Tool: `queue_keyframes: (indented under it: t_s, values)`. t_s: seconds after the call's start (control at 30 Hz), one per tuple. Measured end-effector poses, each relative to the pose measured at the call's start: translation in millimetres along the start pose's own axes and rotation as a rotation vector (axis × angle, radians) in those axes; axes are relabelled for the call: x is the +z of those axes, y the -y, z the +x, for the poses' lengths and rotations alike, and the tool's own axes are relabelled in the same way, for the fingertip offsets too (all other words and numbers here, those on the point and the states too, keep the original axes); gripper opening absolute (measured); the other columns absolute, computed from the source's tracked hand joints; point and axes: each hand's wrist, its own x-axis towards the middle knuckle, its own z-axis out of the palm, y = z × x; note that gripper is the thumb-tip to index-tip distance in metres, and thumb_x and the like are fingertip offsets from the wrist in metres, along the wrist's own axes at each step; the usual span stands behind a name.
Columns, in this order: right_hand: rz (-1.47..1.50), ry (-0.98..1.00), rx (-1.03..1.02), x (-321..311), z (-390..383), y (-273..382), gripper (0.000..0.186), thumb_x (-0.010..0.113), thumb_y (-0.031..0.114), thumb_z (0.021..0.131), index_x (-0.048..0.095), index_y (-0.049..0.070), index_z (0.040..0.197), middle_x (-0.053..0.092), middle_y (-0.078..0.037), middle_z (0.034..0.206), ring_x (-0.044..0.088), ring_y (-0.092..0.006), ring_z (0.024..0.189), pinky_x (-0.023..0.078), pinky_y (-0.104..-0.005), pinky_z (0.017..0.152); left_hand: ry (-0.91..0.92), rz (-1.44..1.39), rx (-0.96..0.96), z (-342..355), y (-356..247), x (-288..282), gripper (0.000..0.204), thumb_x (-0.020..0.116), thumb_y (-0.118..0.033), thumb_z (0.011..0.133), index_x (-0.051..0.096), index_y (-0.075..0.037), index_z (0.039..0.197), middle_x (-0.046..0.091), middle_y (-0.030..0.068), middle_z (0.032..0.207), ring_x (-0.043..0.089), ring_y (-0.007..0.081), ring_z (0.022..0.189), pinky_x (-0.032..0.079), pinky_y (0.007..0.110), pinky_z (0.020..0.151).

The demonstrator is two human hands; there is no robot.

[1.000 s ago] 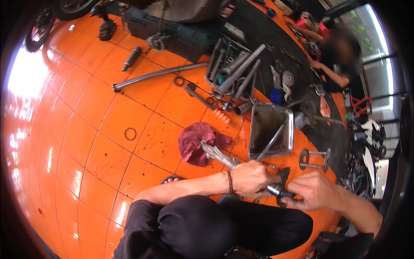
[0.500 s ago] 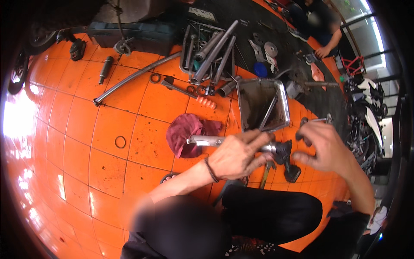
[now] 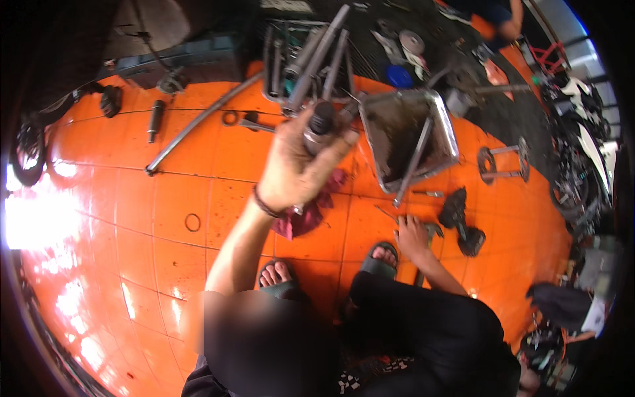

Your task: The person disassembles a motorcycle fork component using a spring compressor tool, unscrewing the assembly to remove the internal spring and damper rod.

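Note:
My left hand [image 3: 291, 162] is raised over the floor, its fingers wrapped round a metal fork tube [image 3: 316, 142] with a black ribbed end. The tube is tilted so that this end faces up; the hand hides most of its length. Beneath lies a dark red rag [image 3: 301, 221], partly covered by the hand and wrist. Down at the floor, my right hand [image 3: 413, 237] has its fingers apart. Its tips are beside a thin rod-like tool [image 3: 385, 211] and the head of a hammer [image 3: 433, 231]; whether they touch either cannot be made out.
A metal drip pan [image 3: 451, 135] with a rod leaning in it stands ahead. Beyond the left hand, a tray holds several metal tubes [image 3: 317, 59]. Dark parts [image 3: 456, 208] lie right of the hammer. A ring [image 3: 192, 222] and long bar [image 3: 198, 126] lie left. Another person [image 3: 508, 28] is far right.
My left hand has lifted and swung the tube from lying level to tilted upward. My right hand has come down and left to the floor near the hammer.

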Motion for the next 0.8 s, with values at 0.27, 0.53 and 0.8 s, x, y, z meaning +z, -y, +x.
queue_keyframes:
  t_s: [0.27,0.53,0.8]
  values:
    - [0.544,-0.012,-0.057,-153,-3,25,0.034,0.071,0.011,0.088,0.058,0.001,0.118,0.063,-0.021,0.107,0.066,-0.04,0.097,0.054,-0.0487,0.081,0.019,0.081,0.013,0,7,-7,0.014,0.073,-0.014,0.096,0.067,-0.001,0.095,0.053,-0.0003,0.063,0.044,0.0072,0.061,0.042,0.029,0.056]
    - [0.531,0.017,-0.395,-404,1,79,0.053,0.067,0.008,0.096,0.057,0.007,0.147,0.072,-0.02,0.107,0.068,-0.0378,0.08,0.055,-0.0444,0.077,0.104,0.085,0.096,-6,-4,25,0.026,0.071,-0.01,0.096,0.056,-0.004,0.076,0.045,-0.0013,0.058,0.037,0.0096,0.055,0.036,0.032,0.051]
    - [0.251,0.164,-0.459,-466,-2,101,0.046,0.067,0.019,0.098,0.064,0.015,0.143,0.072,-0.014,0.086,0.066,-0.0336,0.069,0.051,-0.0424,0.065,0.247,0.135,0.17,-20,-3,21,0.011,0.07,-0.01,0.086,0.065,0.0,0.085,0.052,0.0072,0.059,0.055,0.0199,0.054,0.046,0.032,0.055]
